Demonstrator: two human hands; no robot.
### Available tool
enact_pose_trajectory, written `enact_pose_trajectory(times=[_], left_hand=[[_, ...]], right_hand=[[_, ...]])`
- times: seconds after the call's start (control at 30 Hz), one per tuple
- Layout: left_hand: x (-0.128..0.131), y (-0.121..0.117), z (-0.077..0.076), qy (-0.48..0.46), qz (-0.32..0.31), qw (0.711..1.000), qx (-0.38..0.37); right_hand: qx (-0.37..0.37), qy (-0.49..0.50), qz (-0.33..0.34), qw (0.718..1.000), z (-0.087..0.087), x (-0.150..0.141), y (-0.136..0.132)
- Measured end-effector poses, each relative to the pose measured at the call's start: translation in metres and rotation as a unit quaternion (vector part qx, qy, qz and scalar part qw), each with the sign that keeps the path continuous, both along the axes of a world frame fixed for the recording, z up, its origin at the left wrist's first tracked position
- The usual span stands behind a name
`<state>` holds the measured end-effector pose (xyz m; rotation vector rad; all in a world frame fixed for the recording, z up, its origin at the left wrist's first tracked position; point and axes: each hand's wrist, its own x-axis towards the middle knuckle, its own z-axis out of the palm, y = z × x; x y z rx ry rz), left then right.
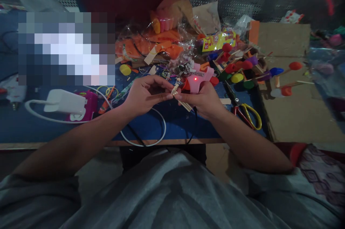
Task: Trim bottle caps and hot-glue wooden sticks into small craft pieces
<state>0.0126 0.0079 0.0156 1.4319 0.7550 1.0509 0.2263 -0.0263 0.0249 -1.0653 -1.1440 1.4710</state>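
My left hand (145, 94) is closed in a pinch on the end of a thin wooden stick (180, 99) over the blue table top (151, 124). My right hand (203, 99) grips a pink glue gun (198, 79) with a red light lit, and its fingers also press the stick bundle. A black cord hangs down from the right hand over the table edge.
Yellow-handled scissors (249, 114) lie right of my right hand. A heap of coloured caps, sticks and plastic bags (215, 53) fills the table behind. A white charger with cable (64, 102) lies at the left. A cardboard sheet (296, 106) is at the right.
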Motion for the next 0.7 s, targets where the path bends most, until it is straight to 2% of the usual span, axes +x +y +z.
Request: enact_pose_trajectory(times=[0.27, 0.4, 0.7], left_hand=[[0.0, -0.002, -0.001, -0.003, -0.007, 1.0, 0.025], [0.001, -0.002, -0.003, -0.014, -0.008, 1.0, 0.024], [0.0, 0.0, -0.015, -0.047, 0.055, 0.997, 0.01]], right_hand=[[-0.004, 0.011, -0.004, 1.0, -0.008, 0.003, 0.001], [0.008, 0.021, -0.008, 1.0, -0.007, -0.001, 0.0], [-0.006, 0.026, -0.075, 0.997, -0.001, -0.003, 0.001]])
